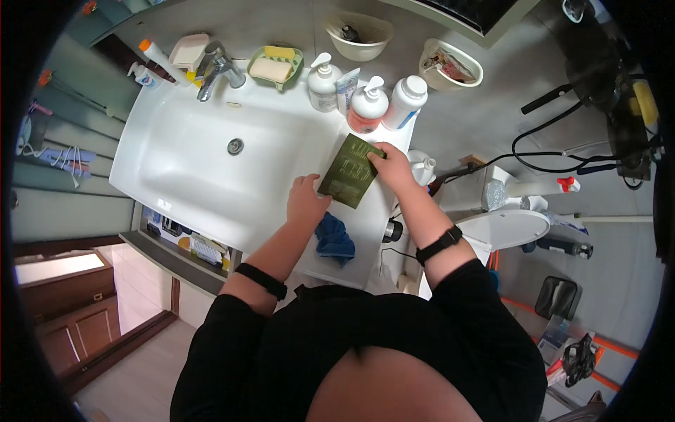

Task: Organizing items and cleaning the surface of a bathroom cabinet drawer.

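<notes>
My right hand (391,164) grips the upper right edge of a flat green packet (349,171) that bears writing. At the packet's lower left corner is my left hand (307,200), its fingers apart; whether its thumb presses on the corner is hard to tell. The packet is over the right-hand ledge of a white washbasin (211,169). A crumpled blue cloth (335,240) lies on the ledge nearer to me. Beyond the packet stand two white pump bottles (324,87), (367,108), a tube (347,89) and a white capped bottle (405,103).
A chrome faucet (219,71) rises at the basin's back, beside a green soap dish (275,67). Two cream baskets (360,37), (451,66) hang on the wall. Below the basin, an open drawer (182,264) juts out. Right of it are a toilet lid (514,230) and hanging cables (527,154).
</notes>
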A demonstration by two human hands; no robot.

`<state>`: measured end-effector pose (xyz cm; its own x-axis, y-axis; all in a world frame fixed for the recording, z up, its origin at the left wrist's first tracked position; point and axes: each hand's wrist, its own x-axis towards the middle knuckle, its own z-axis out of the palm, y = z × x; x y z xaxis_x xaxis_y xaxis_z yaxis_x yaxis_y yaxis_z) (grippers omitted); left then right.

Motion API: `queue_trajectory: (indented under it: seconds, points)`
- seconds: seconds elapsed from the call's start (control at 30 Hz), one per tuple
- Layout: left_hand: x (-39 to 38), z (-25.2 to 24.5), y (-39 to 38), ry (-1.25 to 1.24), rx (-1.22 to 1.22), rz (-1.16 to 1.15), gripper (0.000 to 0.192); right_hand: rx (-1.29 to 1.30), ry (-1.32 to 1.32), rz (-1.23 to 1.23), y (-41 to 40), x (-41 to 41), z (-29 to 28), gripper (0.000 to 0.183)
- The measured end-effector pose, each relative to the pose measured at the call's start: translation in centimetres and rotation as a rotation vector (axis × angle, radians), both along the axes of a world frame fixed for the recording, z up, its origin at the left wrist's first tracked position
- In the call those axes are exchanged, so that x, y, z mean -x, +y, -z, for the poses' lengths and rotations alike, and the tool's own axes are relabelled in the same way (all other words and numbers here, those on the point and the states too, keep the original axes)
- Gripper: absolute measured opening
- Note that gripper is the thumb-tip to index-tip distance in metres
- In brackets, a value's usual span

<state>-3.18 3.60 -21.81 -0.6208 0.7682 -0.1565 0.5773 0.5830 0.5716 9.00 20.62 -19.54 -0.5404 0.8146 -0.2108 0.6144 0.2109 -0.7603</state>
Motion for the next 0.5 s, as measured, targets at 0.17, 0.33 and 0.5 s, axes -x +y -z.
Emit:
queue_trajectory:
  seconds: [0.17, 0.33, 0.5]
  points:
    - [0.9, -4.5, -3.3, -0.26, -0.179, -0.184, 0.059, 0.494, 0.516, 0.093, -3.0, -1.6, -4.8, 0.018]
    - [-0.3, -7.6, -9.7, -0.9, -0.421, -0.159, 0.029, 0.794, 0.637, 0.001, -9.7, -3.8, -5.8, 0.027]
    - [-0.8, -8.9, -20.5, -0.759, -0.337, -0.305, 0.026, 0.918, 0.52, -0.273, -18.2, -4.2, -6.8, 0.035]
